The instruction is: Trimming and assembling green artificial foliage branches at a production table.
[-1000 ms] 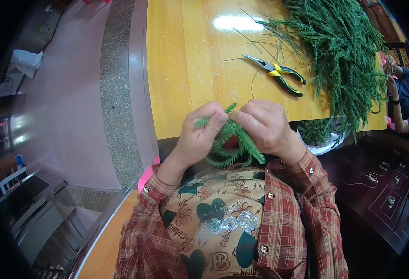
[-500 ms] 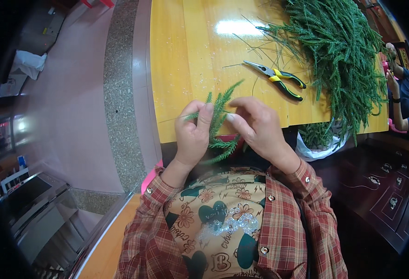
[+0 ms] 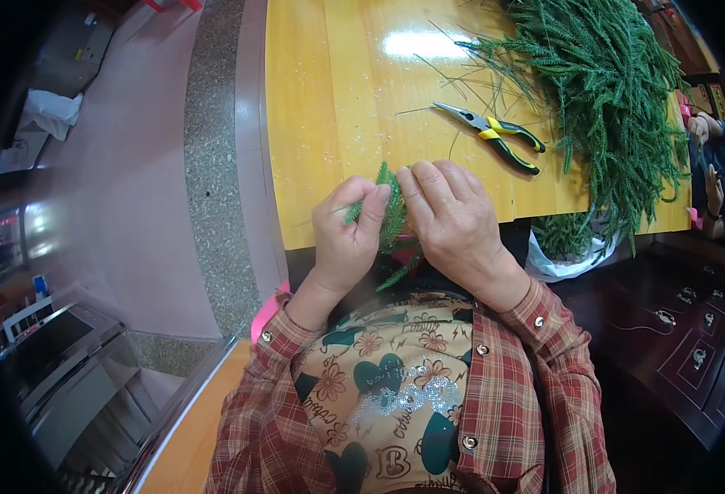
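Note:
Over the table's front edge, my left hand pinches an artificial pine sprig between thumb and bent fingers. A thin wire end sticks out to the left of that hand. My right hand is closed at the sprig's right side, its fingers curled over the upper needles and its fingertips partly hidden. One branch of the sprig hangs down below both hands. Beyond my right hand, long-nose pliers with black and yellow handles lie on the yellow wooden table.
A big heap of green pine sprigs covers the table's right side, with loose thin wires beside it. Under the edge hangs a white bag holding more greenery. Dark drawers stand at right. Another person's hand shows at far right.
My right hand has turned over and come in closer, its fingers now curled over the sprig's top. The sprig has shifted in my left hand, which stays nearly in place.

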The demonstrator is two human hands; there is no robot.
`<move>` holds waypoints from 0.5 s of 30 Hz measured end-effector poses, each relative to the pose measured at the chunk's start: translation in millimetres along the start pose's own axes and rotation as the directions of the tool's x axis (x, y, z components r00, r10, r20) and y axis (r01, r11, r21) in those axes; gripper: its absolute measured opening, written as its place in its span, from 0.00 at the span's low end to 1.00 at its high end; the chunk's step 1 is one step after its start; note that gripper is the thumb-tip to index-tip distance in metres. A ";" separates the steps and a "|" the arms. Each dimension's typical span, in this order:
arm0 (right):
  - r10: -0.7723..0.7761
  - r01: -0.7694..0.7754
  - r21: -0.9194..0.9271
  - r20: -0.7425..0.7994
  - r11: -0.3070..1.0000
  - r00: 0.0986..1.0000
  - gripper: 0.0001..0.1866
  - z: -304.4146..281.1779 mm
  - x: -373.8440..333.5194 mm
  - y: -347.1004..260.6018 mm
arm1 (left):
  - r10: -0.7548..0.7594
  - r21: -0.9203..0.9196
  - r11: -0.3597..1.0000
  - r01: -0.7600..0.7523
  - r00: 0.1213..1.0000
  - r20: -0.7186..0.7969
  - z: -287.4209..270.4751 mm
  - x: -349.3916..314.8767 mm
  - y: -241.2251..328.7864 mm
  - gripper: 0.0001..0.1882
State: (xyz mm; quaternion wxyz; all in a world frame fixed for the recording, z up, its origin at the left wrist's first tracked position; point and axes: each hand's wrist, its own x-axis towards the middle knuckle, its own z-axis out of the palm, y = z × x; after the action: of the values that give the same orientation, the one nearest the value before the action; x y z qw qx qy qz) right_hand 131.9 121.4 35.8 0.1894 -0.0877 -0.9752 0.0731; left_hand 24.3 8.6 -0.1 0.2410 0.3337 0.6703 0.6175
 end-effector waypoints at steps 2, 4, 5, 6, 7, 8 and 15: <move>0.010 -0.024 0.112 0.122 0.993 0.992 0.15 -3.1 1.3 3.7 | 0.038 0.047 0.998 -0.040 0.999 0.026 -3.1 1.5 -1.4 0.12; 0.006 -0.077 0.354 0.197 0.932 0.980 0.13 -5.7 2.1 16.9 | 0.090 -0.019 0.996 -0.089 0.994 0.067 -6.3 3.8 -3.1 0.13; -0.014 -0.144 0.564 0.266 0.813 0.964 0.12 -7.4 1.5 24.9 | 0.118 -0.055 0.992 -0.114 0.989 0.088 -6.9 5.1 -4.1 0.13; -0.052 -0.218 0.733 0.327 0.644 0.944 0.11 -8.2 0.6 28.5 | 0.116 -0.056 0.992 -0.112 0.989 0.090 -8.1 6.3 -5.9 0.13; -0.050 -0.221 0.733 0.328 0.643 0.943 0.11 -7.5 -1.2 26.2 | 0.096 -0.269 0.962 -0.048 0.981 0.168 -9.7 7.3 -8.5 0.14; -0.023 -0.325 0.852 0.366 0.411 0.930 0.10 -5.8 -4.2 20.5 | 0.093 -0.464 0.885 0.033 0.965 0.247 -11.0 8.0 -11.1 0.14; 0.125 -0.248 0.864 0.215 0.437 0.969 0.10 -2.9 -7.6 8.2 | -0.130 -0.649 0.684 0.333 0.931 0.341 -8.9 3.9 -10.0 0.15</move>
State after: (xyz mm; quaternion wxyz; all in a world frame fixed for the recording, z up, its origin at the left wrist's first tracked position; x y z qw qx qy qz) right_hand 141.1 128.3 34.4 0.1396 -0.0793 -0.7884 0.5939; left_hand 13.7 5.5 -8.6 0.5136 0.2099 0.3857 0.7371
